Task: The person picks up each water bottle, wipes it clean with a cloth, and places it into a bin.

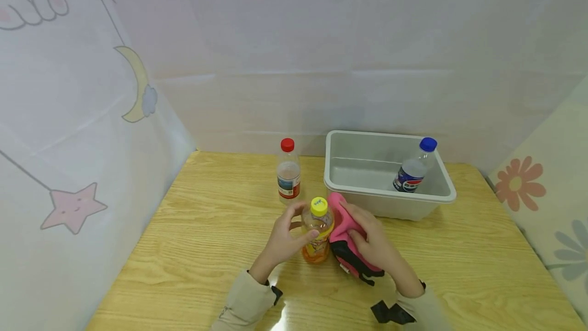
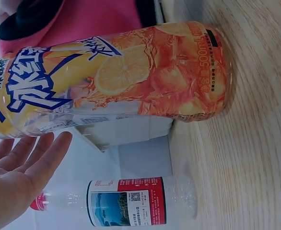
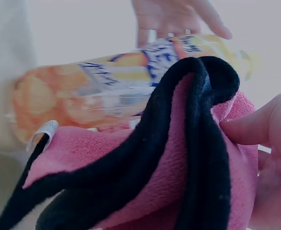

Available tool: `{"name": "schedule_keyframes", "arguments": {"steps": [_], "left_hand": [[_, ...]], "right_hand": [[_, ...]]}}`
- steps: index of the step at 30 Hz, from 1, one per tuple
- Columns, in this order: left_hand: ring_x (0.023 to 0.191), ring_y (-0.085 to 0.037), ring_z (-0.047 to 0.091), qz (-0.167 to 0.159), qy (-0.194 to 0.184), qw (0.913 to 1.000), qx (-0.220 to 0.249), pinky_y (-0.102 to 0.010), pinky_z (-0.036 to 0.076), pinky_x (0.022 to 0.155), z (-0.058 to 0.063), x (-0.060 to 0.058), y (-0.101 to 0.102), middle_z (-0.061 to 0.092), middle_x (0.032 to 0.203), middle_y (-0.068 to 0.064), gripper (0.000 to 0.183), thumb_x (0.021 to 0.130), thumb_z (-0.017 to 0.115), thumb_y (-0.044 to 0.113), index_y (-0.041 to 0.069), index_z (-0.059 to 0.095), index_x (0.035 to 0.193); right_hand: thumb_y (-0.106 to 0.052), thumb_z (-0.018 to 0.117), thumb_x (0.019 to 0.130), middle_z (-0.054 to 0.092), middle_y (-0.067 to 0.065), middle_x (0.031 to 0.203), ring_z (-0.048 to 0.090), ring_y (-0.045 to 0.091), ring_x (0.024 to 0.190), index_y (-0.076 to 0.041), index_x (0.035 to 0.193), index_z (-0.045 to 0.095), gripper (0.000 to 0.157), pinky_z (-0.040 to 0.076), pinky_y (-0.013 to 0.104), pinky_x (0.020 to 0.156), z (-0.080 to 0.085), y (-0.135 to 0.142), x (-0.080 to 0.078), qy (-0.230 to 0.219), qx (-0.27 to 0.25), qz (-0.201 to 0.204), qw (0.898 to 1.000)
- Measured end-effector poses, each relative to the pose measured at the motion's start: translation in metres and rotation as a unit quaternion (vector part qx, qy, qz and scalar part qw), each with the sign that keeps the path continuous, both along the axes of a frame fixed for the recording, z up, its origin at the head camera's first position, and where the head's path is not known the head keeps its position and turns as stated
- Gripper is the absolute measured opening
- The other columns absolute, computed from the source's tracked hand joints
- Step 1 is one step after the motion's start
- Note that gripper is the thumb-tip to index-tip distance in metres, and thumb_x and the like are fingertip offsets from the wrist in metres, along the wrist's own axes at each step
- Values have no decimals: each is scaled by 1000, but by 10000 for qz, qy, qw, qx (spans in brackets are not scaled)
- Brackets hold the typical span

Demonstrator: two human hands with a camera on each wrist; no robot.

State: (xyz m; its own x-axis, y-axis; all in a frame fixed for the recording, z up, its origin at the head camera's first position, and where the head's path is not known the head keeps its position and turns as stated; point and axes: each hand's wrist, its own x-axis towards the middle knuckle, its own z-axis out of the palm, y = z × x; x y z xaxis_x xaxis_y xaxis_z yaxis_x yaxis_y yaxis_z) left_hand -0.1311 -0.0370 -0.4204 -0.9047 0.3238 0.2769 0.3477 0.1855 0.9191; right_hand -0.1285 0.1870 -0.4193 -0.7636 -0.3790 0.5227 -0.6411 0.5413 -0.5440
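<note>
An iced tea bottle (image 1: 317, 234) with a yellow cap and a lemon-patterned label stands on the wooden table. At its upper part, my left hand (image 1: 284, 239) holds it from the left, thumb toward the front. My right hand (image 1: 373, 239) grips a pink cloth (image 1: 341, 218) with black edging, bunched up against the bottle's right side. In the right wrist view, thumb and fingers pinch the cloth (image 3: 246, 158), and its folds hide part of the bottle (image 3: 97, 91). The left wrist view shows the bottle's label (image 2: 121, 76) close up, with the left fingers (image 2: 44, 158) beside it.
Behind my left hand stands a clear bottle (image 1: 288, 175) with a red cap. A grey-white plastic bin (image 1: 358, 195) sits at the back right, with a blue-capped Pepsi bottle (image 1: 412, 170) leaning inside. A pale curtain (image 1: 275, 55) hangs behind the table (image 1: 193, 249).
</note>
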Motion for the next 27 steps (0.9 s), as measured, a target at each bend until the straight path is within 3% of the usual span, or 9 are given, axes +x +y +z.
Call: {"name": "schedule_keyframes", "arguments": {"steps": [5,13,27], "left_hand": [[112,-37,49,-39,188,9998,-90,-44,50,85,20,9,0,50,124,-22,49,84,65,4,-7,44,128],[111,-38,49,-190,173,9996,-107,-43,51,83,21,9,0,47,127,-24,50,85,62,-1,-9,43,130],[112,-40,47,-339,-46,9993,160,-54,48,84,21,8,-2,44,128,-28,50,86,60,-2,-11,40,131]], "right_hand": [[17,63,72,54,21,123,53,38,108,3,128,49,60,45,56,84,15,1,-6,91,-28,156,9998],[15,62,74,52,21,126,51,38,112,0,134,44,64,43,56,88,22,-2,-9,-44,316,485,9983],[13,61,77,53,23,124,51,39,112,6,127,48,53,43,53,91,-7,-8,-11,-566,730,480,9946]]}}
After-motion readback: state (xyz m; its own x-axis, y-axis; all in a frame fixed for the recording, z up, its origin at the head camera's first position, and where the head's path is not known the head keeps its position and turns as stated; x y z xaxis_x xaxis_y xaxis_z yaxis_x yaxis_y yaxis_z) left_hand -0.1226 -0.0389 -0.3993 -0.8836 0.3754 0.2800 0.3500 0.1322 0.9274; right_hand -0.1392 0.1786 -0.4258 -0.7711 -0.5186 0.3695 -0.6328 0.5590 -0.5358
